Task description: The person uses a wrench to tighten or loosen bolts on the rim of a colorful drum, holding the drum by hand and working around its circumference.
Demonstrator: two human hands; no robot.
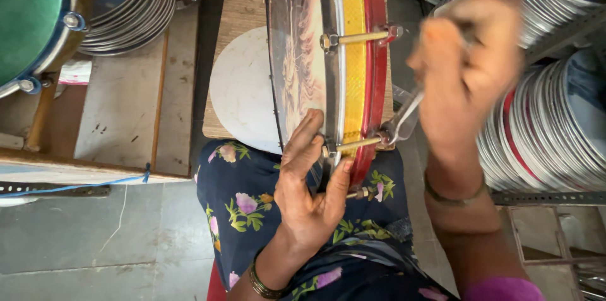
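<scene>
Red-and-yellow drum [353, 55] gripped at its rim by left hand [309, 181]; blurred right hand [464, 67] clasping metal spanner [401, 121]

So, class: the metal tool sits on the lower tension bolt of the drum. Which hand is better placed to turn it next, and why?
Probably the right hand: it grips the metal tool, whose tip meets the lower bolt on the drum. The left hand is busy, gripping the drum's rim beside that bolt.
</scene>
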